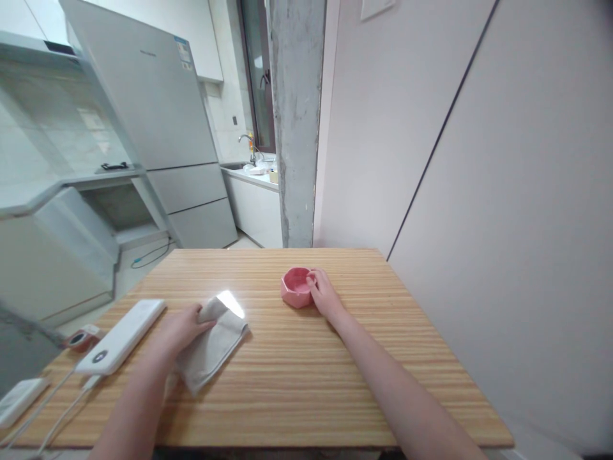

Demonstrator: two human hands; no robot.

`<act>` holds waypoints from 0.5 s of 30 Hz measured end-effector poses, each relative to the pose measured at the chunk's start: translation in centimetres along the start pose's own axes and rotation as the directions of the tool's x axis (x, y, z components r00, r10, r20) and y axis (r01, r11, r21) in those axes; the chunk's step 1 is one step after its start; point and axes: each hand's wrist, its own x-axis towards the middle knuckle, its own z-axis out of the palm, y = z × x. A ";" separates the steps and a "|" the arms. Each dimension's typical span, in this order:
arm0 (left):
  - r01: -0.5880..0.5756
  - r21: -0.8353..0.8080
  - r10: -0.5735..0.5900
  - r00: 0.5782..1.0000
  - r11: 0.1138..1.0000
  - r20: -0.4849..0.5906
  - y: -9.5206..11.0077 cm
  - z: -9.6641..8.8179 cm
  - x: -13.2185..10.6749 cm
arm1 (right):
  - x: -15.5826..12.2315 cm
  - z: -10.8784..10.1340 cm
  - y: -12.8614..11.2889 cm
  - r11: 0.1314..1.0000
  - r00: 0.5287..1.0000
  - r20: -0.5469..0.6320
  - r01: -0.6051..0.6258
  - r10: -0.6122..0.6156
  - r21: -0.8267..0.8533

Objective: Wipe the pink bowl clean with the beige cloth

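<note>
Grey cloth (218, 348) and pink dish (297, 298), one per hand

On the worktop (306, 383), my left hand (184, 330) grips the cloth towards the left edge; my right hand (324, 295) clasps the dish's rim in bent fingers, nearer the far edge. Best keep the dish level. A white power bank (124, 335) and small roll (88, 345) crowd my left side.

Table (311, 377), wood-grain top. Pink faceted bowl (297, 298), right hand (326, 296) gripping its right rim. Grey cloth (218, 348) left of bowl, left hand (188, 327) grasping its left side. At table's left: white power bank (125, 334), white cable (90, 384) at near end, reddish roll (81, 341) beside. Behind: grey refrigerator (138, 96), curved faucet (251, 144), concrete pillar (299, 115).
</note>
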 end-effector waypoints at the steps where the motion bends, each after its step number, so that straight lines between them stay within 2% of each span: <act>1: -0.066 -0.048 0.068 0.997 0.997 0.043 1.5 0.0 -0.3 | -0.1 0.0 -0.6 1.000 0.999 -0.036 -0.014 0.014 -0.005; 3: -0.214 -0.141 0.227 0.970 0.967 0.082 4.6 -0.2 -0.8 | -0.3 -0.1 -2.4 1.000 0.998 -0.068 -0.010 0.012 0.021; 4: -0.287 -0.182 0.305 0.949 0.940 0.078 6.2 -0.3 -1.1 | -0.5 -0.3 -3.4 0.998 1.000 -0.031 0.004 -0.003 0.060; 6: -0.438 -0.284 0.481 0.871 0.853 0.100 9.2 -0.9 -1.6 | -0.8 -0.7 -5.3 0.977 0.987 0.162 -0.030 -0.005 0.212; 7: -0.505 -0.353 0.572 0.812 0.788 0.116 10.6 -1.3 -1.7 | -1.0 -0.9 -6.2 0.952 0.956 0.293 -0.099 0.011 0.288; 8: -0.548 -0.424 0.643 0.757 0.721 0.115 11.8 -1.7 -1.7 | -1.2 -1.2 -6.8 0.923 0.903 0.428 -0.192 0.032 0.334; 9: -0.566 -0.485 0.683 0.724 0.667 0.095 12.9 -2.2 -1.6 | -1.3 -1.5 -7.3 0.893 0.836 0.545 -0.292 0.064 0.343; 10: -0.569 -0.524 0.694 0.717 0.634 0.062 13.8 -2.5 -1.4 | -1.4 -1.7 -7.6 0.864 0.770 0.630 -0.383 0.102 0.327; 11: -0.562 -0.544 0.680 0.733 0.623 0.020 14.6 -2.7 -1.0 | -1.3 -1.9 -7.7 0.835 0.717 0.682 -0.458 0.144 0.305; 12: -0.553 -0.555 0.653 0.757 0.621 -0.022 15.3 -2.7 -0.6 | -1.2 -2.1 -7.6 0.802 0.687 0.701 -0.521 0.191 0.293; 13: -0.539 -0.571 0.621 0.781 0.618 -0.065 15.9 -2.5 0.0 | -1.0 -2.2 -7.4 0.763 0.684 0.688 -0.573 0.244 0.299; 15: -0.507 -0.638 0.526 0.831 0.579 -0.183 16.8 -1.4 1.1 | -0.3 -2.7 -6.7 0.692 0.726 0.580 -0.632 0.370 0.349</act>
